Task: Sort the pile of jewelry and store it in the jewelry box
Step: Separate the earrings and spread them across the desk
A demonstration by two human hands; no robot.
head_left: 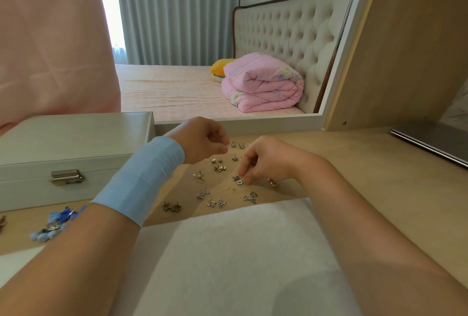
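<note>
Head view: a person is sitting at a pale wooden desk [354, 163], with both forearms reaching forward over it.
Mirror [202, 37]: it is standing at the back of the desk and reflecting a bed with a folded pink quilt.
White cloth [240, 252]: it is lying along the near edge of the desk, under both forearms.
Jewelry box [76, 143]: it is sitting on the left of the desk, just beside the left wrist. The lid is lying shut, so whatever it is holding is hidden.
Laptop [430, 141]: it is lying closed at the far right of the desk.
Left hand [202, 141]: it is hovering over the far side of the earrings with its fingers curled and the tips drawn close. Whether they are holding anything cannot be told. A light blue wristband [141, 179] is wrapping the wrist.
Right hand [266, 158]: it is reaching down with curled fingers and pinching a small silver earring [238, 179] that is touching the desk.
Blue beaded piece [55, 224]: it is lying on the desk in front of the box, outside it.
Loose earrings [203, 194]: they are lying spread in small pairs on the bare desk between the hands and the cloth, none of them in the box.
Latch [67, 176]: a metal clasp is sitting on the front wall of the box.
</note>
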